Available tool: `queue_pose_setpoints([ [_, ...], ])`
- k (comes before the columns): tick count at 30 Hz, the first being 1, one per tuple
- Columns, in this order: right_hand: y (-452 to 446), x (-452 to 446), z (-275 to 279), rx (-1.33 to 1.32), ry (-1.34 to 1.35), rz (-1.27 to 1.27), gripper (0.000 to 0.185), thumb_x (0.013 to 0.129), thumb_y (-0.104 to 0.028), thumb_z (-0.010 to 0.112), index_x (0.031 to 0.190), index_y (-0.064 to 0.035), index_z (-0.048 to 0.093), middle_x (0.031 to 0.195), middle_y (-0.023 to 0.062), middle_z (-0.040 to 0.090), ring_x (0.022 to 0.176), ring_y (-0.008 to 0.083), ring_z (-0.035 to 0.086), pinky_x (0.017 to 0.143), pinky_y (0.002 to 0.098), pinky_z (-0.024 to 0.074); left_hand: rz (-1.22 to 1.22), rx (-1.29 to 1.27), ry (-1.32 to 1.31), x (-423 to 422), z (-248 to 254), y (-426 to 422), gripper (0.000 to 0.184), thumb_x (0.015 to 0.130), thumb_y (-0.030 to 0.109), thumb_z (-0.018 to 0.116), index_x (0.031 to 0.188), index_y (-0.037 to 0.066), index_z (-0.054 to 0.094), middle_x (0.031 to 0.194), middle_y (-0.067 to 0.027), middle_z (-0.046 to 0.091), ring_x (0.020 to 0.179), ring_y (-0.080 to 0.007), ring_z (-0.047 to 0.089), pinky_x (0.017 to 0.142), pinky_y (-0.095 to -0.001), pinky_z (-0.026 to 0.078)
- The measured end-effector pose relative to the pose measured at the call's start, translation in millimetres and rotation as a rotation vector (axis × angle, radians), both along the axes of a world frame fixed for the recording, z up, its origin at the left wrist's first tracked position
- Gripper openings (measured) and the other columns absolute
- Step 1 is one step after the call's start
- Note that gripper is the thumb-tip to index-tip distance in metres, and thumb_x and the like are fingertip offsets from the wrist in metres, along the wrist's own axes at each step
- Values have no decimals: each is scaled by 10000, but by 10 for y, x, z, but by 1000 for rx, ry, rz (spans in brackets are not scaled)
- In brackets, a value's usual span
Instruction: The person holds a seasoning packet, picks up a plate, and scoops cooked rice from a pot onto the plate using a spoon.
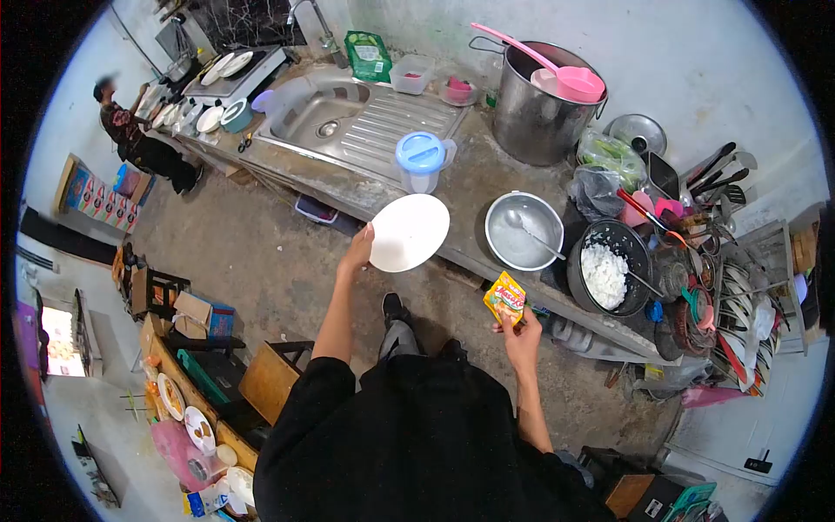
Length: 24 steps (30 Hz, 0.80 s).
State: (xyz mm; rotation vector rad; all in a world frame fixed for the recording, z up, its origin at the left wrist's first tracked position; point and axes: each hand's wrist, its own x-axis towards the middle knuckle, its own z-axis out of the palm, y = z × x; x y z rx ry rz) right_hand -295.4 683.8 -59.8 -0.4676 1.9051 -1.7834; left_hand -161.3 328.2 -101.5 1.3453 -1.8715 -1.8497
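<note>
My left hand [357,250] grips a white plate [410,232] by its left edge. The plate is held up in front of the counter and nothing lies on it. In my right hand [520,334] is a yellow seasoning packet [505,297], pinched at its lower end and held upright. Beyond the packet, a metal bowl [513,247] with a spoon [531,233] in it stands on the counter. To its right is a dark pot [642,253] of white rice [603,277] with a utensil in it. A blue-lidded pitcher [420,161] stands just behind the plate.
A steel sink [287,124] is set into the concrete counter [348,187]. A large stockpot [539,117] with pink ladles stands at the back. Racked dishes [748,304] fill the right side. A wooden table [228,439] is behind left. Another person [126,130] stands at the far left.
</note>
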Motion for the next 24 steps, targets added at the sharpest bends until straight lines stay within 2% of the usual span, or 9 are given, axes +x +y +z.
queue_pose_setpoints([
  [4, -174, -28, 36, 33, -26, -6, 135, 897, -45, 568, 985, 57, 556, 850, 102, 629, 672, 145, 640, 611, 274, 554, 14, -13, 53, -91, -310, -376, 675, 930, 598, 341, 1349, 76, 426, 1191, -100, 556, 1010, -204, 573, 728, -374, 506],
  [10, -580, -44, -6, 26, -45, -54, 152, 900, -50, 570, 1008, 56, 560, 859, 98, 637, 680, 138, 637, 611, 271, 546, -48, -27, 77, -331, -353, -695, 700, 939, 588, 327, 1358, 32, 402, 1218, -119, 546, 1065, -223, 548, 842, -388, 466],
  [12, -740, -22, -34, 19, -60, -80, 158, 901, -53, 570, 1016, 55, 561, 862, 97, 637, 683, 136, 636, 609, 270, 544, -79, 42, 137, -367, -372, -783, 607, 985, 468, 335, 1320, -30, 427, 1217, -118, 555, 1059, -211, 532, 929, -339, 407],
  [16, -1067, 7, -103, 14, -64, -120, 169, 906, -66, 569, 1026, 54, 561, 878, 102, 640, 684, 139, 634, 616, 275, 546, -91, 176, -13, -462, 71, -687, 631, 979, 494, 326, 1321, -25, 433, 1207, -110, 559, 1077, -189, 520, 940, -313, 394],
  [17, -1153, 16, -98, 0, -69, -143, 171, 909, -71, 570, 1023, 56, 560, 881, 104, 641, 682, 142, 632, 616, 280, 549, -107, 180, -16, -464, -8, -731, 631, 979, 494, 326, 1321, -25, 433, 1207, -110, 559, 1077, -189, 520, 940, -313, 394],
  [20, -1342, 46, -74, -6, -28, -202, 163, 909, -65, 568, 1016, 58, 558, 881, 105, 641, 682, 143, 634, 615, 278, 549, -348, 80, 91, -536, -121, -799, 597, 982, 485, 319, 1290, -3, 470, 1166, -105, 579, 1047, -168, 521, 915, -302, 399],
  [23, -1441, 63, -101, -30, 0, -270, 159, 909, -61, 566, 1015, 57, 558, 885, 107, 641, 682, 142, 635, 614, 272, 549, -448, 8, 207, -682, -413, -824, 593, 987, 477, 300, 1249, -15, 503, 1120, -79, 595, 1010, -161, 517, 897, -302, 407],
  [24, -1468, 69, -66, -28, -3, -286, 159, 909, -61, 566, 1015, 57, 558, 885, 107, 641, 682, 142, 635, 614, 272, 549, -470, -39, 191, -754, -356, -782, 548, 988, 451, 309, 1206, 4, 540, 1079, -140, 632, 986, -234, 582, 874, -350, 434],
])
